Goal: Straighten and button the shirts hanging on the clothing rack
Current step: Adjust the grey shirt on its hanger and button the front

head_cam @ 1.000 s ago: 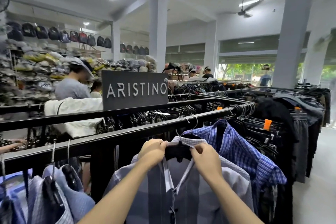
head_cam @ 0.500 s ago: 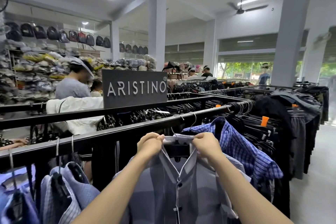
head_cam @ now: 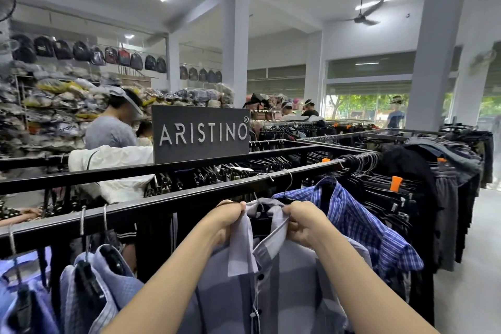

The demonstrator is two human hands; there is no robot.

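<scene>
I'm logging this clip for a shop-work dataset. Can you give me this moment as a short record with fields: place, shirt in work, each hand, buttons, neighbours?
place: clothing shop, black rack rail
shirt in work: grey shirt on a hanger
left hand: grips the collar's left side
right hand: grips the collar's right side
buttons: top of the front open, dark buttons show
neighbours: blue checked shirt to the right, pale blue shirt to the left
sign: reads ARISTINO
</scene>
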